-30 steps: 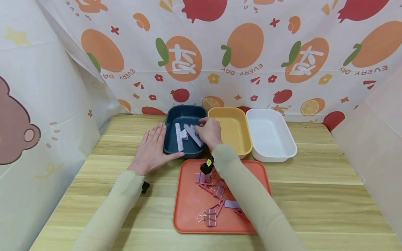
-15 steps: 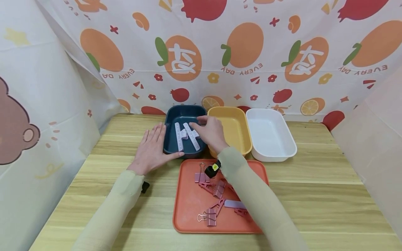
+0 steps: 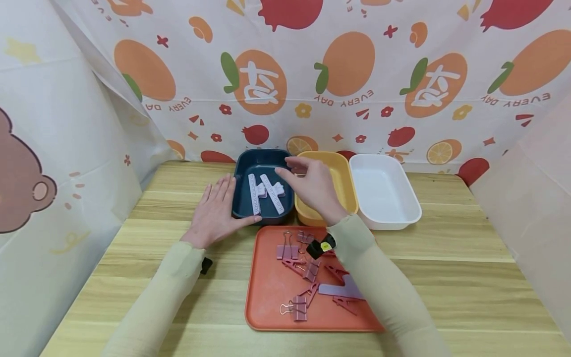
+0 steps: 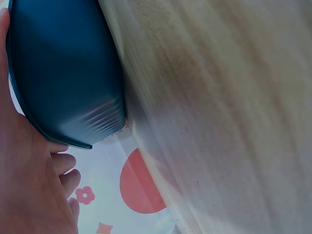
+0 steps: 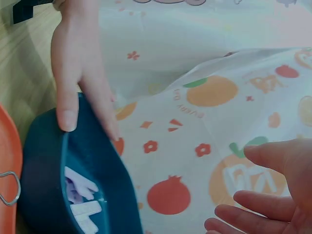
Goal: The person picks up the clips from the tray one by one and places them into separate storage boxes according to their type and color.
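My left hand rests on the left side of a dark blue box, its fingers straight along the rim and its thumb at the front edge. In the left wrist view the palm lies against the box wall. Two pale lilac sealing clips with ruler-like marks, a left clip and a right clip, lie side by side in that box. My right hand hovers over the rims between the blue and yellow boxes, fingers apart and holding nothing; in the right wrist view its fingers are spread.
Beside the blue box stand a yellow box and a white box. In front, an orange tray carries several pink binder clips, pink clothespins and a purple sealing clip, partly under the right forearm. A printed cloth hangs behind.
My right hand has let go of the right sealing clip in the blue box and drawn back to the right. My left hand has stayed in place.
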A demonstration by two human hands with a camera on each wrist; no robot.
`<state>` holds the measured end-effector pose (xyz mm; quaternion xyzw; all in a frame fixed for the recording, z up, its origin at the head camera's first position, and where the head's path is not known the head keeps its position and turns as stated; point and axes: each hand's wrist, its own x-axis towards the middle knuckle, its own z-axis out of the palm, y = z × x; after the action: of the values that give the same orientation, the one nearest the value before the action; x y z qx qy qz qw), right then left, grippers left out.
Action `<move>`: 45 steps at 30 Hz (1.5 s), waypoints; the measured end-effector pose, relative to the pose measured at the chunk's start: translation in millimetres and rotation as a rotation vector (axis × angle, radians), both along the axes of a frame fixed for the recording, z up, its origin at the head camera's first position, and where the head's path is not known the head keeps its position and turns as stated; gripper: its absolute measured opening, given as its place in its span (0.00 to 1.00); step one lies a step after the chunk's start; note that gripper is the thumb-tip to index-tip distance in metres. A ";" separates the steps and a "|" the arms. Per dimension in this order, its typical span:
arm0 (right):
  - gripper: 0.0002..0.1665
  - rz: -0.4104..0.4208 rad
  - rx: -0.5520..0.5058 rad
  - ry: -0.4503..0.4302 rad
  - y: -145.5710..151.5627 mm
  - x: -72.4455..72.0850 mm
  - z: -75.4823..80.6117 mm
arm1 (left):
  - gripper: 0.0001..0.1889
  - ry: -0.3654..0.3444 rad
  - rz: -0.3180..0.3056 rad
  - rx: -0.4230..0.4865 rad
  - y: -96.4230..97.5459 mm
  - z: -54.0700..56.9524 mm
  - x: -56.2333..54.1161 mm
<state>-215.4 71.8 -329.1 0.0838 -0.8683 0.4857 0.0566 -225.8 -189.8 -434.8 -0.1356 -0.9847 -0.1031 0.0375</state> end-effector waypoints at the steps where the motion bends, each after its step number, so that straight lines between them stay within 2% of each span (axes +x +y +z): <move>1: 0.29 -0.002 0.000 0.008 1.4 1.4 1.9 | 0.70 -0.002 0.001 0.001 0.1 0.2 0.0; 11: 0.26 0.015 -0.036 0.104 16.1 13.6 13.1 | 0.70 0.003 0.003 -0.002 0.7 0.7 -0.4; 20: 0.26 0.035 -0.054 0.123 33.3 28.3 26.4 | 0.70 0.012 0.001 0.000 0.2 -0.8 -0.7; 35: 0.28 0.037 -0.078 0.173 62.8 48.3 34.7 | 0.69 0.005 0.001 0.001 1.3 -0.2 0.8; 45: 0.28 0.017 -0.034 0.226 85.1 59.2 38.2 | 0.70 0.011 0.005 0.002 0.9 -1.1 -0.5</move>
<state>-156.2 156.9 -290.9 0.1443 -0.8471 0.4884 0.1517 -226.2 -188.8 -435.9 -0.1335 -0.9847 -0.1033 0.0433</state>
